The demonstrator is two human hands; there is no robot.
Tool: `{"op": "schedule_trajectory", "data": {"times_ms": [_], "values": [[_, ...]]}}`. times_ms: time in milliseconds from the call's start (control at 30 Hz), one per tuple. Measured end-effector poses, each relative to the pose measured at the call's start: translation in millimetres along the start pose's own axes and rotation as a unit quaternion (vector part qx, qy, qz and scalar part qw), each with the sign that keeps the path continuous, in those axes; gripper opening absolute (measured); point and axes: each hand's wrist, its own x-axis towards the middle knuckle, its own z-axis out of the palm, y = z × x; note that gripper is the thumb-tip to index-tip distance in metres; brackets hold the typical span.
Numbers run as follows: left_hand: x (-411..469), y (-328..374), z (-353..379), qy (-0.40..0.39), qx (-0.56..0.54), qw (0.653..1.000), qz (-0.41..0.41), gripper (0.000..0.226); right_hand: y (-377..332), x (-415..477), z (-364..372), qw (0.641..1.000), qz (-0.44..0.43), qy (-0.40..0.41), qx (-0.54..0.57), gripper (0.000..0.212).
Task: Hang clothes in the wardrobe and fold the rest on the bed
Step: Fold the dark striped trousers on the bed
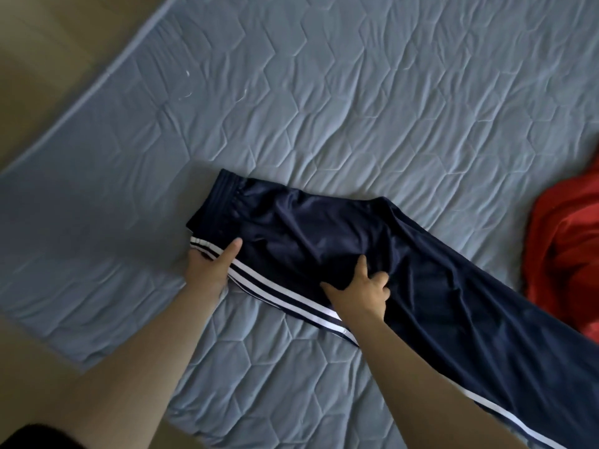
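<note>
One pair of navy track pants (324, 228) on the bed (356, 92), one red garment (570, 241) nearby. Grip-wise, left hand (209, 265) pinches the striped edge, right hand (358, 294) bunches fabric.

A bedroom in a home: a bed with a grey-blue quilted cover stitched in hexagons (356, 92) fills most of the frame. Shiny navy track trousers with white side stripes (324, 228) lie across it, with a crumpled red garment (567, 238) at the right edge and tan floor (48, 43) at upper left.
</note>
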Motion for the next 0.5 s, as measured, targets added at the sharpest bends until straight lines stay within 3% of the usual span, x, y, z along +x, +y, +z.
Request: {"op": "schedule_trajectory", "data": {"times_ms": [100, 233, 400, 500], "values": [[2.5, 6.2, 15.7, 0.05, -0.103, 0.993, -0.001, 0.071, 6.9, -6.7, -1.1, 0.993, -0.073, -0.056, 0.077, 0.087], [-10.4, 31.8, 31.5, 0.127, -0.11, 0.985, 0.023, 0.06, 13.1, -21.1, -1.4, 0.983, -0.079, -0.049, 0.157, 0.067], [-55.4, 56.8, 59.9, 0.111, 0.051, 0.981, 0.15, 0.045, 35.9, -30.5, -25.5, 0.967, -0.037, -0.028, 0.252, 0.061], [-87.0, 67.2, 79.3, 0.045, 0.092, 0.965, 0.243, 0.039, 63.1, -39.2, -52.1, 0.963, -0.03, -0.028, 0.266, 0.059]]}}
